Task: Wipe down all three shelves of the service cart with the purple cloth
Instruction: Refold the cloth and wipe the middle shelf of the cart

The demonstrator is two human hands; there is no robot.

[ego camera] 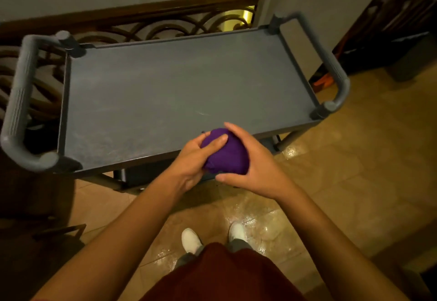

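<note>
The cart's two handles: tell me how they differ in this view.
The left handle looms larger and nearer the camera; the right handle looks smaller. The left handle stands before a dark ornate railing, the right handle before tan floor tiles. Both are grey, ribbed, U-shaped bars.

Matt, scuffed grey plastic cart top shelf point(165, 83), ribbed plastic handles point(20, 102), soft purple cloth point(227, 154), glossy tiled floor point(343, 182).

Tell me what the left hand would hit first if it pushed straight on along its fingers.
The left hand points up-right into the bunched purple cloth, which it already grips; beyond lies the right hand. Depth beyond that is unclear.
</note>
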